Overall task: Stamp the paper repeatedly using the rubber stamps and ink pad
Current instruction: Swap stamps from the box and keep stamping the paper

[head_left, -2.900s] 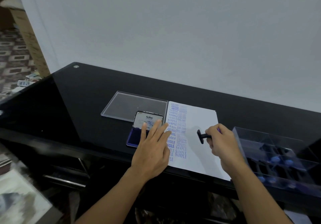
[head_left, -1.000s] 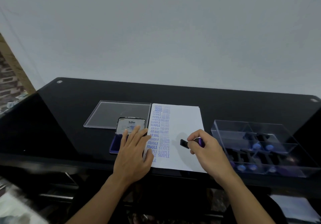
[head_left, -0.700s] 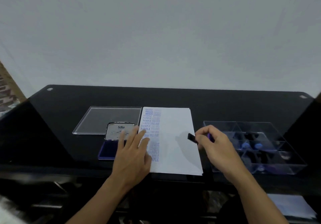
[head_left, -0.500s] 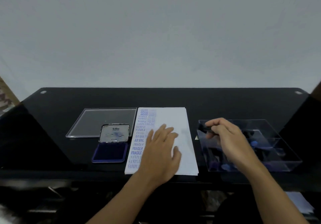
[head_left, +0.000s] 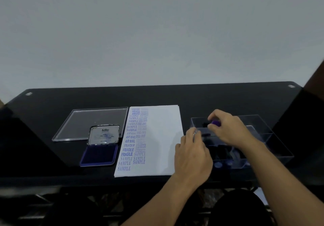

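Left hand [head_left: 192, 153] moved off blue-printed paper [head_left: 161, 138]; right hand [head_left: 228, 129] pinches stamp [head_left: 216, 123]

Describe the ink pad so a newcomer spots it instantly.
On the black table, look just left of the stamped paper. The ink pad lies open there, in front of a flat clear lid; unlike that, it is a small blue case with an upright Artline-labelled cover.

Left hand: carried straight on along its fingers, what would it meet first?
Probably the clear stamp box: the left hand has its fingertips at the box's left wall, though contact is unclear.
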Demonstrator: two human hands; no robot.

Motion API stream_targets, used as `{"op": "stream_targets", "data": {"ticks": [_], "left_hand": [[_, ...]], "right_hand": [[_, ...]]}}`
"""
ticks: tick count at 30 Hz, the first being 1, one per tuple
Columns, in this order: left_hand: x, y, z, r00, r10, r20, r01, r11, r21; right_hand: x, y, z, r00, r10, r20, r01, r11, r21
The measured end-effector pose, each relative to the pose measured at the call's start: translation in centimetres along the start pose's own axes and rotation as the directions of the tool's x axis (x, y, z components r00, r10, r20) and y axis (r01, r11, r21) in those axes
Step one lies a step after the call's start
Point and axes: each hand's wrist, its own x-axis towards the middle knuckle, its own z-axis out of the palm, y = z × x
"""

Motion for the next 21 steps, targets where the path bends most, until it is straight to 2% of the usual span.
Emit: {"op": "stream_targets", "data": {"ticks": [4, 6, 11, 15, 21], "left_hand": [[-0.2, -1.2, -0.1, 1.000, -0.025, -0.003, 0.024, 0.986, -0.166], [-0.1, -1.7, -0.3, 1.000, -0.031, 0.001, 0.030, 0.980, -0.196], [0.0, -2.2, -0.6, 0.998, -0.055, -0.009, 0.052, 0.979, -0.195], [-0.2, -1.9, -0.6, 0.997, -0.056, -0.056, 0.052, 0.996, -0.070], [0.0, -1.7, -1.0, 0.997, -0.064, -0.034, 0.061, 0.995, -0.082]], "right_hand": [[0.4, 0.0, 1.0, 0.999, 0.020, 0.033, -0.018, 0.999, -0.036], [0.4, -0.1, 1.2, 0.999, 0.026, 0.028, -0.025, 0.998, -0.058], [0.6, -0.5, 1.9, 1.000, 0.015, 0.025, -0.015, 1.000, -0.013], [0.7, -0.7, 2.7, 1.000, 0.006, 0.031, -0.008, 0.998, 0.066], [0.7, -0.7, 3.0, 0.999, -0.024, 0.042, 0.020, 0.995, 0.096]]}}
